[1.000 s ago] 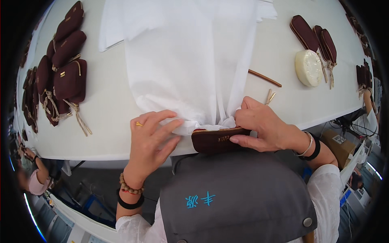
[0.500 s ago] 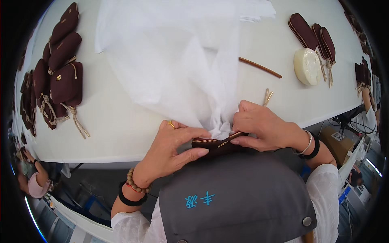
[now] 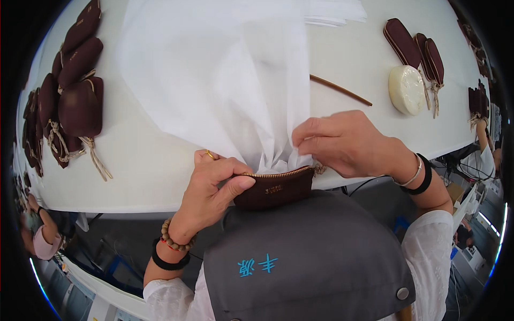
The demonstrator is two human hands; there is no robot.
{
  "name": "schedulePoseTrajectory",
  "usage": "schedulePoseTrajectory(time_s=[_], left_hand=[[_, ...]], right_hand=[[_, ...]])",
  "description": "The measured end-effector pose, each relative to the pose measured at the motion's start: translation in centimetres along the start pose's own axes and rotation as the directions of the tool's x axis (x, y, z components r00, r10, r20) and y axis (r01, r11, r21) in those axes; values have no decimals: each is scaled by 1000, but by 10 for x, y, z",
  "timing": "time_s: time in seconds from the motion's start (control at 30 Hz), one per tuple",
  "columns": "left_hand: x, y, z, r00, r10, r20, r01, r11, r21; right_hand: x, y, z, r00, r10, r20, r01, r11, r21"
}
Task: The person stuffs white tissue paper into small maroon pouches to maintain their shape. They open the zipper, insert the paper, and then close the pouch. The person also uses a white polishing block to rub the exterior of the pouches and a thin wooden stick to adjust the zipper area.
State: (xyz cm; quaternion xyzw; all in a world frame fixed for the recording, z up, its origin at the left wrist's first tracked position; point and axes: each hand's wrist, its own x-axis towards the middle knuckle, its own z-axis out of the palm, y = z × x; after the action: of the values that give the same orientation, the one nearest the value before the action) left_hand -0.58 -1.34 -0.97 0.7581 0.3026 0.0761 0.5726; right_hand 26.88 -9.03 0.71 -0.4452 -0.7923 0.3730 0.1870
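Note:
A small dark maroon zip pouch (image 3: 284,193) sits upright against my apron at the table's near edge, its gold-toothed mouth unzipped. My left hand (image 3: 210,184) pinches the pouch's left end, thumb on the front face. Into the mouth runs the gathered end of a large thin white sheet (image 3: 187,80), which spreads away over the table. Just above the pouch's right end, my right hand (image 3: 350,142) has its fingertips closed on a fold of that sheet. Whatever part of the sheet lies inside the pouch is hidden.
Several stuffed maroon pouches (image 3: 80,107) with cord pulls pile up at the left. A brown stick (image 3: 342,90) lies right of the sheet. Further right are a cream-coloured round roll (image 3: 405,90) and more maroon cases (image 3: 401,44). White sheets (image 3: 337,12) are stacked at the back.
My right hand has let go of the pouch's right end and moved up onto the sheet. The pouch has shifted left and shows more of its front. My left hand keeps its hold.

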Motion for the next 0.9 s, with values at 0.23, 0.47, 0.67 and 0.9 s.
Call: schedulePoseTrajectory(time_s=[0.23, 0.47, 0.67, 0.9], left_hand=[[-7, -5, 35, 959, -76, -273, 30, 985, -169], [-10, 1, 18, 962, -244, -119, 52, 594, -803], [-8, -15, -23, 933, 318, -172, -235, 895, 379], [16, -17, -7, 907, 420, 9, -303, 639, 707]], right_hand=[[-12, -22, 31, 851, 386, 356, -507, 424, 751], [-18, -29, 44, 811, 561, 163, -411, 348, 843], [-19, -12, 44, 831, 552, 68, -381, 475, 793], [-4, -14, 16, 919, -222, -326, 11, 840, -543]])
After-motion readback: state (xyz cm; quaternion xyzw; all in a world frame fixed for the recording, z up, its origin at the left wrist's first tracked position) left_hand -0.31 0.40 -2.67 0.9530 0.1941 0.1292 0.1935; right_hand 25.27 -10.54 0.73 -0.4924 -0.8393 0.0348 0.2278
